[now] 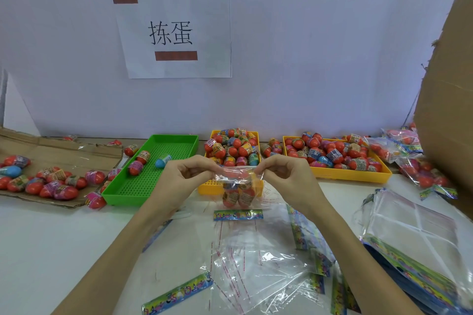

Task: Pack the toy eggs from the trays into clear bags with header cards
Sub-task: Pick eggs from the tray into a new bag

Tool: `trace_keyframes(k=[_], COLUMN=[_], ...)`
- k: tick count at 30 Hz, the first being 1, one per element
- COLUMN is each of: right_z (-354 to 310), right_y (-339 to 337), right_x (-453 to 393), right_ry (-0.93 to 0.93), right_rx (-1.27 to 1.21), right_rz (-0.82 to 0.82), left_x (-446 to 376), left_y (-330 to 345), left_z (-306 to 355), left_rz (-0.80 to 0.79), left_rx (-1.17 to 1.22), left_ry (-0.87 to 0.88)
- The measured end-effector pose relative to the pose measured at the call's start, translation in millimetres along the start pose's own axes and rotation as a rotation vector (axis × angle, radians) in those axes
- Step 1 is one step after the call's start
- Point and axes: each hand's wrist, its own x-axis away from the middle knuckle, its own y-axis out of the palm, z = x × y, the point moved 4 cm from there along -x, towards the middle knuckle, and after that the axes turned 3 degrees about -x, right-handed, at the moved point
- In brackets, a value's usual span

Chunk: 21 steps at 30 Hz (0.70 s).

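Observation:
A clear bag point(239, 188) hangs above the table between my two hands, with several red toy eggs point(238, 195) inside and its colourful header card point(238, 214) at the bottom. My left hand point(188, 174) pinches the bag's top left corner. My right hand point(282, 174) pinches the top right corner. Behind the bag stands a yellow tray point(206, 188) heaped with eggs. A second yellow tray point(353, 174) full of eggs stands to the right. A green tray point(143, 184) on the left holds three eggs.
Loose eggs lie on flattened cardboard point(61, 156) at the left. Empty clear bags point(256, 268) with header cards are spread at the front, a stack of them point(414, 238) at the right. Packed bags point(419, 169) pile beside a cardboard box point(450, 100). A paper sign point(176, 33) hangs on the wall.

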Motion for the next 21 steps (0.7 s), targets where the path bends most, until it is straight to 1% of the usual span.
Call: trace_keyframes(k=[2, 6, 9, 12, 16, 21], right_z=[-0.3, -1.1, -2.4, -0.8, 3.2, 6.5], right_y=[0.1, 1.7, 3.2, 5.4, 7.7, 13.1], right_x=[-0.1, 0.3, 0.2, 1.1, 0.7, 2.7], right_ry=[-0.039, -0.104, -0.108, -0.063, 0.035, 0.079], right_rx=[0.062, 0.168, 0.204, 0.173, 0.069, 0.036], right_rz=[0.006, 0.001, -0.002, 0.004, 0.029, -0.020], left_x=[1.2, 1.9, 1.5, 2.0, 1.7, 0.9], left_y=[0.2, -1.9, 0.9, 5.5, 7.2, 6.9], left_z=[3.2, 1.6, 1.3, 0.8, -1.3, -5.4], left_rz=[-0.016, -0.032, 0.020, 0.106, 0.067, 0.029], left_rx=[-0.042, -0.071, -0.042, -0.121, -0.097, -0.059], left_ry=[0.029, 0.013, -0.005, 0.040, 0.095, 0.075])
